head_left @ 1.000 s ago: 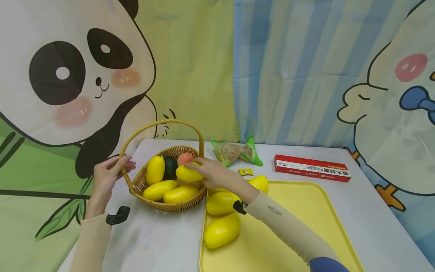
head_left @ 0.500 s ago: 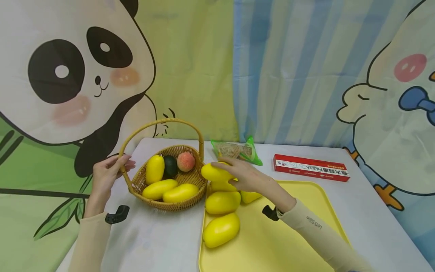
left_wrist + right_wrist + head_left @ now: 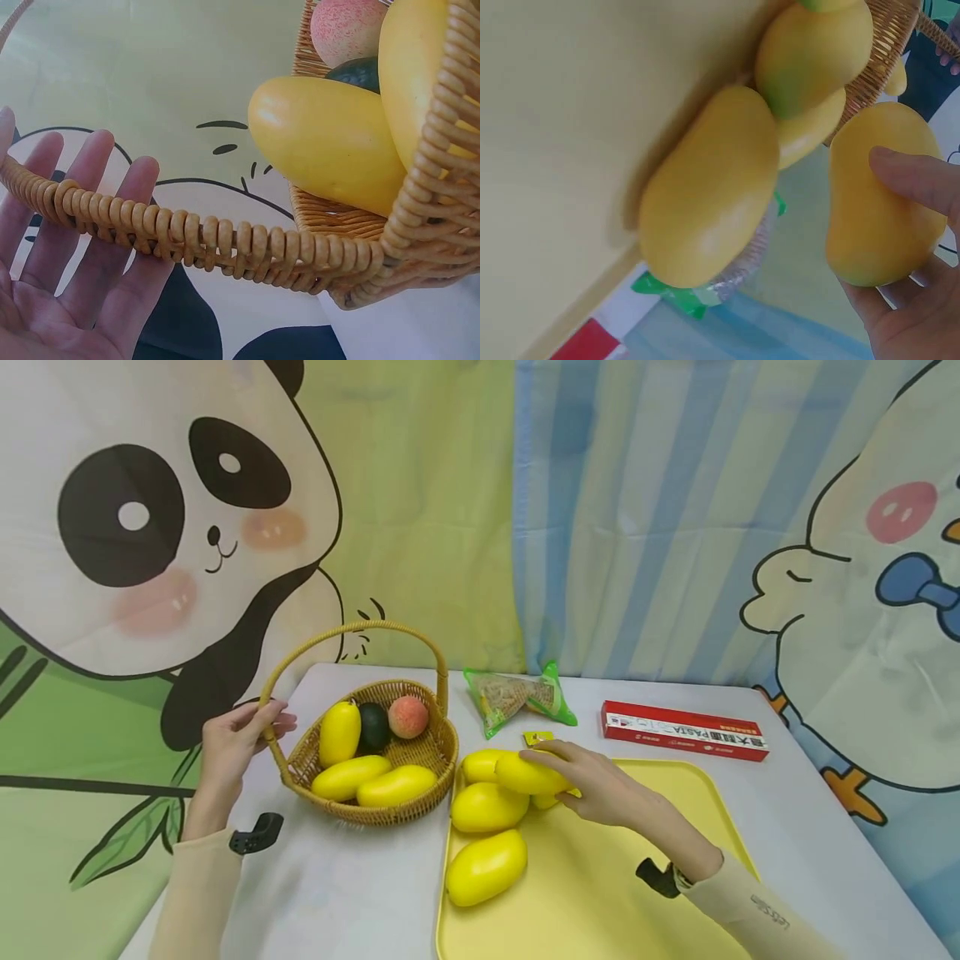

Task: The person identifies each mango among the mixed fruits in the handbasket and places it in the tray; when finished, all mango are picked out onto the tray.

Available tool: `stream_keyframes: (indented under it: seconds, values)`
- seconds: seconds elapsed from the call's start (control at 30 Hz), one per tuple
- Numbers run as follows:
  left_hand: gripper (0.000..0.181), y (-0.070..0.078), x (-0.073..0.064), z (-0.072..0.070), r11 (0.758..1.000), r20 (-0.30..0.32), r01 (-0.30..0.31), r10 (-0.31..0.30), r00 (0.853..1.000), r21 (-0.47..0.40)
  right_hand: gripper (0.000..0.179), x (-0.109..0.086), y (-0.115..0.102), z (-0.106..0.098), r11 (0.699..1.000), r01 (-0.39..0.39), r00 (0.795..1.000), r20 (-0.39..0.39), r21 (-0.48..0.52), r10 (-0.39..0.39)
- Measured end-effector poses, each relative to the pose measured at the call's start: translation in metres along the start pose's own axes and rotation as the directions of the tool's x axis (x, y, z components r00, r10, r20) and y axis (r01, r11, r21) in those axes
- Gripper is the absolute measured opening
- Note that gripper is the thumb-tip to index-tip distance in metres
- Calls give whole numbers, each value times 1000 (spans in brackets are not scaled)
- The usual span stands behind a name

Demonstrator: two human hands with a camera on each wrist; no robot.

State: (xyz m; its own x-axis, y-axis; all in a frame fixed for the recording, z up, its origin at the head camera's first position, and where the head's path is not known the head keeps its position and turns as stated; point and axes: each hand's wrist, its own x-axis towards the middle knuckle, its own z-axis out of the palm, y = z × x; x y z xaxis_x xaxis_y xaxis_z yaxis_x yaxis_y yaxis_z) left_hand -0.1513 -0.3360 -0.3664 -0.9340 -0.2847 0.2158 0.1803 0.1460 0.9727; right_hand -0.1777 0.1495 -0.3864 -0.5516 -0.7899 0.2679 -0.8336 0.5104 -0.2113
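My left hand [image 3: 227,752] holds the side of the wicker basket's handle [image 3: 202,240]. In the left wrist view the handle crosses the fingers, and the thumb is not clearly seen. The basket [image 3: 352,814] contains three yellow mangoes, a dark green oval fruit [image 3: 373,727] and a pink peach [image 3: 408,717]. My right hand [image 3: 607,785] grips another mango [image 3: 885,195] between thumb and fingers, over the tray's left part. Several more mangoes, one of them the front mango [image 3: 487,868], lie on the yellow tray [image 3: 600,877]; the held one partly covers those behind.
Behind the tray lie a green-edged clear bag [image 3: 517,697] and a small yellow packet [image 3: 538,738]. A red pasta box [image 3: 684,731] rests at the back right of the white table [image 3: 330,893]. A printed curtain [image 3: 637,527] hangs behind.
My right hand has carried the mango out of the basket and rightward over the tray's mangoes. My left hand stays at the handle, and the basket has barely moved.
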Motion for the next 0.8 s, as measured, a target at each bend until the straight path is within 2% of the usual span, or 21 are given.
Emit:
stream_keyframes:
  seconds: [0.4, 0.63, 0.8]
  values:
    - [10, 1, -3, 1, 1000, -2, 11, -11, 1000, -3, 81, -46, 3, 17, 998, -55, 998, 37, -17, 56]
    - [13, 3, -1, 2, 1000, -5, -3, 3, 1000, 7, 79, -57, 11, 34, 998, -57, 998, 25, 41, 56]
    - [12, 4, -2, 2, 1000, -13, 8, -7, 1000, 29, 80, -59, 16, 46, 998, -56, 998, 28, 37, 55]
